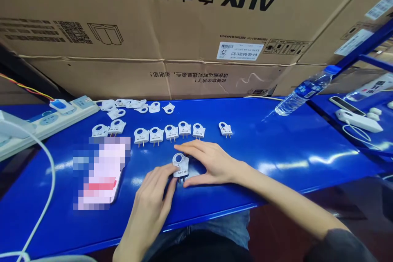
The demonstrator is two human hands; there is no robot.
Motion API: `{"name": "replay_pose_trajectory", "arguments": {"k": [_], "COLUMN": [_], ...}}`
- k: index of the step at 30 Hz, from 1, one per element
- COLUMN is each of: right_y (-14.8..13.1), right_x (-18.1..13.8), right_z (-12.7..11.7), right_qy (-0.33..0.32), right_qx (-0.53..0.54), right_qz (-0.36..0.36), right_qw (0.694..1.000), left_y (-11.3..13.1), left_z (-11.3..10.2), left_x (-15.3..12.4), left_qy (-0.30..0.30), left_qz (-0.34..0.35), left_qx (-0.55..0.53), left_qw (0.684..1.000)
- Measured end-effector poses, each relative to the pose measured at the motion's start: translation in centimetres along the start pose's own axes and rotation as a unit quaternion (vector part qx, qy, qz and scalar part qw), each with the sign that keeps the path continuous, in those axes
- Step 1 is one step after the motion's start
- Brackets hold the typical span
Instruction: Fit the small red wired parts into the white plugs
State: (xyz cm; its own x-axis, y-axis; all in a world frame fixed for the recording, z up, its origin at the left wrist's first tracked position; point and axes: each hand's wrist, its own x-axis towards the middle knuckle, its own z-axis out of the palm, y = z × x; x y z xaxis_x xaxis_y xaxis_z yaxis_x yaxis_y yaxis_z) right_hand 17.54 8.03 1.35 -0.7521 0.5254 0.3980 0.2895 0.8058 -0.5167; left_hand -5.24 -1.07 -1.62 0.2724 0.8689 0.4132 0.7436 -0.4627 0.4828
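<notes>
A white two-pin plug (180,166) with a ring-shaped top stands upright near the front of the blue table, pins down. My left hand (153,198) pinches its left side between thumb and fingers. Around its right side curves my right hand (211,163), thumb and fingers spread apart; whether a fingertip touches the plug is hard to tell. Behind my hands is a row of similar plugs (156,136), pins toward me. One more plug (225,129) lies apart on the right. White ring-shaped pieces (154,107) are gathered farther back.
A phone (106,172) with a blurred screen lies left of my hands. Power strips (49,120) and a white cable (50,172) run along the left. Large cardboard boxes (147,41) stand behind the table (276,143). A water bottle (303,92) leans at the back right.
</notes>
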Motion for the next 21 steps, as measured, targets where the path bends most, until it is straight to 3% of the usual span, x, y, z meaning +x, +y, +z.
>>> {"name": "replay_pose_trajectory", "arguments": {"k": [5, 11, 21], "right_y": [0.2, 1.0, 1.1], "right_x": [0.0, -0.4, -0.3], "right_z": [-2.0, -2.3, -1.8], "right_qy": [-0.044, -0.117, -0.131], "right_qx": [-0.092, -0.146, -0.159], "right_qz": [0.064, 0.075, 0.079], "right_qw": [0.993, 0.979, 0.975], "left_y": [0.1, 0.0, 0.8], "left_z": [-0.1, -0.1, -0.5], "left_x": [0.1, 0.0, 0.4], "left_qy": [0.003, 0.024, 0.063], "left_qz": [0.002, 0.001, 0.03], "left_qx": [0.0, 0.008, -0.002], "left_qw": [1.0, 1.0, 0.998]}}
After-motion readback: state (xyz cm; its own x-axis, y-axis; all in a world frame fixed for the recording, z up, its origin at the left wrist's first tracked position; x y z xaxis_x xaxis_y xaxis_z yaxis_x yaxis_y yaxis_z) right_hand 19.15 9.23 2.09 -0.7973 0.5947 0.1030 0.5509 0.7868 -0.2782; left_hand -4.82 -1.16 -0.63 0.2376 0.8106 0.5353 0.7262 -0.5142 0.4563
